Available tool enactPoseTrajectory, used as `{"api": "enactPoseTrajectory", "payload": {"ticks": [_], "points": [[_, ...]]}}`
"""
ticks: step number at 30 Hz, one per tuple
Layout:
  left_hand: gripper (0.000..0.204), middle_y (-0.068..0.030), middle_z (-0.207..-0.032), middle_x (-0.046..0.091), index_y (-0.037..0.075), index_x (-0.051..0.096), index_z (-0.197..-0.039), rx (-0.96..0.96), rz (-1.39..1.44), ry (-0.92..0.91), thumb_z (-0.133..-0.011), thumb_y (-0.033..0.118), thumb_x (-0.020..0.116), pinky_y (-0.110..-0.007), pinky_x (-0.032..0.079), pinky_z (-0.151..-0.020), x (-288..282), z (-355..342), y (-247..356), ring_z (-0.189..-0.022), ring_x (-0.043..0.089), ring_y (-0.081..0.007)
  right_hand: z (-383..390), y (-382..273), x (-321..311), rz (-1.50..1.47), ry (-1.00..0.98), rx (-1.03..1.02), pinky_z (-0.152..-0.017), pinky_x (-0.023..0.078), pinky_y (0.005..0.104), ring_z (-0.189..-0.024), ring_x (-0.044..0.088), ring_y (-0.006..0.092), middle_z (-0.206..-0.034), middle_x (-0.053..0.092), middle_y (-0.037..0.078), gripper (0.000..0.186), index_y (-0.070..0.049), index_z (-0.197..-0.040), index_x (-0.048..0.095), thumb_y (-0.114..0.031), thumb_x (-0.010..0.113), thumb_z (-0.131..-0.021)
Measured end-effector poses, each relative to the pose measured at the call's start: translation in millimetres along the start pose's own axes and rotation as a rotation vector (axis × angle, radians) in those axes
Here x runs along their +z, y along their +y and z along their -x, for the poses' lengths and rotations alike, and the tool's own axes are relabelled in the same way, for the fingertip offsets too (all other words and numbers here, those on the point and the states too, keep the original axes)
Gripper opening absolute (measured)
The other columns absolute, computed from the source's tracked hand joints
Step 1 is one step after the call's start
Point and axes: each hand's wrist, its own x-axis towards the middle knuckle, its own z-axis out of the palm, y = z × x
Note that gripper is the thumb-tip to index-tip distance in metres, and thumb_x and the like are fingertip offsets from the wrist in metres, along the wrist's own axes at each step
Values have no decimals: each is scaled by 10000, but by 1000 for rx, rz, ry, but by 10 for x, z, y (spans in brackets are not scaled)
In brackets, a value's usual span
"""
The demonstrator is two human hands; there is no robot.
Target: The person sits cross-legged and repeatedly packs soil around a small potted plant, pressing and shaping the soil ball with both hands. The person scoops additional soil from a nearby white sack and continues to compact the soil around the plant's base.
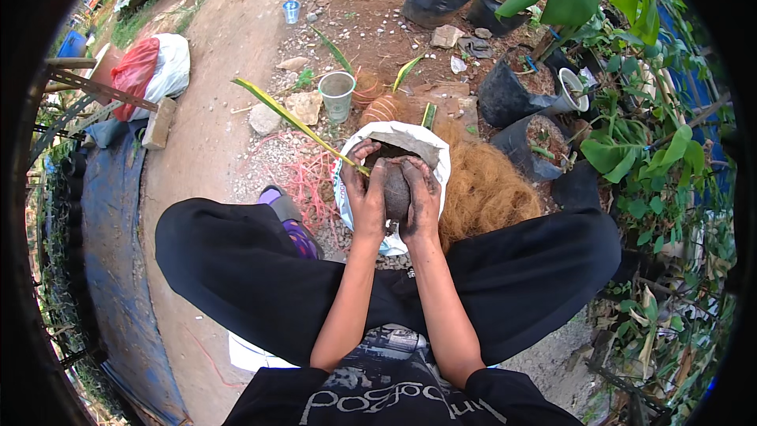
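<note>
Both the left hand [365, 193] and right hand [422, 193] close around a soil ball [397, 189] with a seedling [296, 120], which may crumble into the white sack [438, 159] if squeezed unevenly.

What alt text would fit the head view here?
Both hands, left hand and right hand, cup a dark ball of soil with a long yellow-green leaf over an open white sack. Coconut fibre and black grow bags lie nearby.

There were two hands, left [365, 193] and right [422, 193], around one soil ball [397, 189], one white sack [438, 159], two clear plastic cups, large [337, 95] and small [291, 11], and one heap of coconut fibre [482, 185].
</note>
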Motion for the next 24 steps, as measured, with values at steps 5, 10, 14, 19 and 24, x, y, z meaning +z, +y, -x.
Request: {"api": "enactPoseTrajectory", "payload": {"ticks": [5, 10, 14, 19, 24], "points": [[345, -82, -1093, 585, 31, 546, -1138, -576, 353, 160, -921, 296, 584, -324, 469, -883, -4, 44, 13, -1000, 585, -196, -20, 6, -33, 253, -68, -265, -946, 415, 325, -1004, 577, 192, -1017, 644, 111, 220, 27, -951, 634, -176, 568, -901], [295, -121, -985, 636, 32, 578, -1056, -728, 716, 122, -901, 281, 601, -324, 524, -804, -45, 27, -26, -904, 633, -210, -58, -38, -38, 282, -204, -336, -1037, 348, 369, -1209, 476, 252, -1292, 503, 175, 426, 30, -1274, 481, -231, 485, -937], [251, -138, -952, 649, 16, 577, -1042, -583, 680, 5, -888, 212, 603, -323, 541, -756, -73, 31, -78, -832, 648, -209, -48, -5, -11, 437, -230, -455, -1066, 324, 378, -1284, 417, 271, -1399, 414, 179, 550, 41, -1403, 315, -153, 490, -920], [170, -125, -949, 644, 9, 583, -1004, -497, 624, -92, -875, 120, 590, -312, 531, -751, -159, 4, -25, -837, 642, -189, -106, -78, -64, -357, -391, 72, -1108, 271, 409, -1349, 326, 277, -1494, 295, 143, 744, -9, -1390, 369, -601, 322, -941], [147, -112, -966, 645, 12, 587, -986, -394, 525, -242, -858, 84, 606, -313, 501, -814, -149, 27, 18, -857, 624, -171, -68, -123, -57, 330, -415, -108, -1063, 334, 402, -1208, 497, 264, -1491, 297, 120, 807, -9, -1403, 354, -653, 298, -920]]}}
